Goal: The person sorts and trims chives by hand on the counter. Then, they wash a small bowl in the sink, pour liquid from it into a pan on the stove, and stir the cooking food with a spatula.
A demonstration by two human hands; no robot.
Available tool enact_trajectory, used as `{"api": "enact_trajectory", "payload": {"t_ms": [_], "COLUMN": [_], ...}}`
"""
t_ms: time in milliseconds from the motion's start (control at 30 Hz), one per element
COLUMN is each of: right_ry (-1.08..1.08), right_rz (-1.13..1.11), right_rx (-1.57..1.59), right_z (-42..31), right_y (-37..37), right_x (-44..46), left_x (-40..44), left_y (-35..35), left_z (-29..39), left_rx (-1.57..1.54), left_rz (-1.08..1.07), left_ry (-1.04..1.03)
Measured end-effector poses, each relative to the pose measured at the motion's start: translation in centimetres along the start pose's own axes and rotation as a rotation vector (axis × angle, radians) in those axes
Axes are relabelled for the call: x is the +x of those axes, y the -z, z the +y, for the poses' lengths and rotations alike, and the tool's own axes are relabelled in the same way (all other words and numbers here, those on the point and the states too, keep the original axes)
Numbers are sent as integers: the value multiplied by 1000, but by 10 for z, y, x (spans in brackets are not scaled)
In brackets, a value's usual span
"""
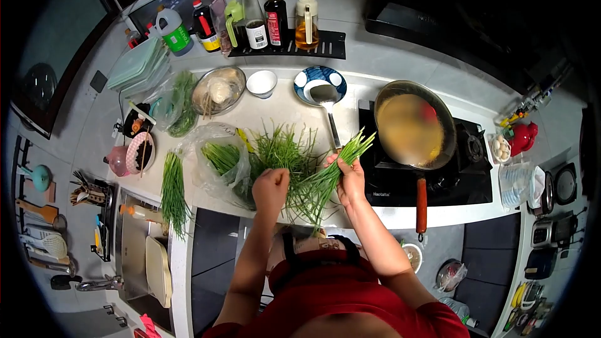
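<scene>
My right hand (pixel 349 178) is wrapped round a bunch of long green stalks (pixel 327 183), their cut ends pointing up and right. My left hand (pixel 271 191) is closed above the counter's front part, fingers pressed together; what it may hold is too small to tell. Between and behind my hands lies a loose pile of greens (pixel 285 150). Left of it a clear plastic bag (pixel 235 178) holds more green stalks, and another bundle (pixel 174 191) lies at the counter's left front edge.
A pan (pixel 410 126) with yellowish liquid sits on the black stove (pixel 400 195), handle towards me. Behind the greens stand a blue patterned plate (pixel 302 92) with a spatula (pixel 333 126), a white bowl (pixel 261 84) and a metal bowl (pixel 203 97). The sink (pixel 133 247) is at left.
</scene>
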State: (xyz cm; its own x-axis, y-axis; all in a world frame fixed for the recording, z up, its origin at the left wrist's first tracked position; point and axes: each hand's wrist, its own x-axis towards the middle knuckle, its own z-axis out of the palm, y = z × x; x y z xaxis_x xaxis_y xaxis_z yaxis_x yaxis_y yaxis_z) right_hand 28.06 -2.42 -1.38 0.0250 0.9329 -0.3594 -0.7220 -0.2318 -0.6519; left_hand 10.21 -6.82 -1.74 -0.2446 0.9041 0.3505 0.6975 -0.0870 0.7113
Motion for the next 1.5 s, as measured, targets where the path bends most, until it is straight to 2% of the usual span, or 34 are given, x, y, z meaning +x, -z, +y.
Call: {"api": "enact_trajectory", "payload": {"t_ms": [67,100,200,300,400,467,533,700,800,900,1100,1200,1300,1400,1433,1467,1500], "right_ry": [-73,-105,-189,-238,-239,-221,-210,-231,-271,-190,-234,-248,-217,-43,-24,-44,-63], "right_rz": [-42,-60,-116,-169,-142,-170,-205,-298,-274,-211,-227,-238,-220,-303,-330,-293,-303], "right_rx": [50,79,156,214,226,197,182,195,164,-57,-22,-10,-131,-403,-440,-452,-457], "right_z": [-1,-1,3,2,0,-1,-1,-4,-3,2,2,1,-2,3,5,9,11], "right_y": [2,1,6,7,3,2,3,3,3,4,3,1,-7,-8,-8,-11,-14], "right_x": [2,2,5,3,1,0,0,-2,-1,-2,-4,-6,-11,-9,-8,-8,-8], "left_x": [7,10,15,20,22,21,16,10,8,4,5,7,10,2,2,2,2], "left_y": [-2,-3,-15,-17,-20,-22,-28,-37,-38,-41,-41,-36,-27,-36,-31,-35,-31], "left_z": [-13,-20,-25,-22,-10,11,20,24,20,15,6,6,20,12,18,13,18], "left_rx": [89,167,373,198,-30,-311,-527,-397,-372,-649,-834,-813,-462,-505,-620,-575,-529], "left_rz": [55,10,136,-61,-105,-195,-296,-210,-238,-344,-384,-429,-351,-407,-528,-557,-593], "left_ry": [-3,3,-61,60,-37,15,168,-17,22,257,332,372,349,186,161,-27,46]}}
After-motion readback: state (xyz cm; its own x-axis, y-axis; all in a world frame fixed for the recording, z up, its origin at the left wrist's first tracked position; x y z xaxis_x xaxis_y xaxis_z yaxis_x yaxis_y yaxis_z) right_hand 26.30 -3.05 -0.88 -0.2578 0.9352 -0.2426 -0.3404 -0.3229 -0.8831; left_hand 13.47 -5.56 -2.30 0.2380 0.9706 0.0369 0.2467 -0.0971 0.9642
